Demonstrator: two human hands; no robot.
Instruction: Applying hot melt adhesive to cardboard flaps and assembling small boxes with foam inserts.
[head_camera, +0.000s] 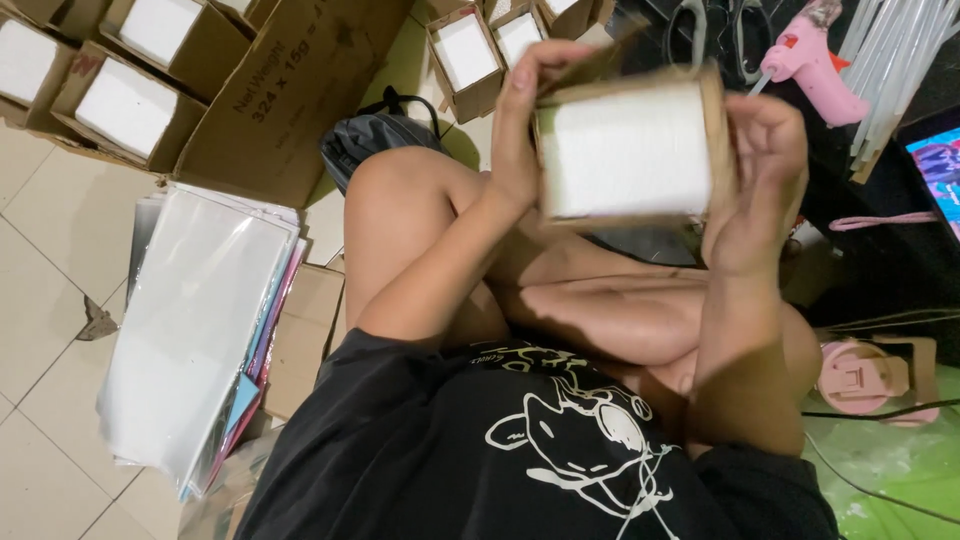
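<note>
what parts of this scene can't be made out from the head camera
- Small cardboard box: motion-blurred; its underside faces away.
- Left hand and right hand: fingers partly behind the box.
- Screen: cut off by the right edge.
- Scissors: cut off by the top edge, in shadow.

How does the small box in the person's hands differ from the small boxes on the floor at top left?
The held box is up in the air between the left hand and the right hand; the floor boxes rest on the tiles among other boxes. The held box is tilted on its side toward the camera; the floor boxes sit open side up. Both are brown cardboard with a white block inside.
</note>
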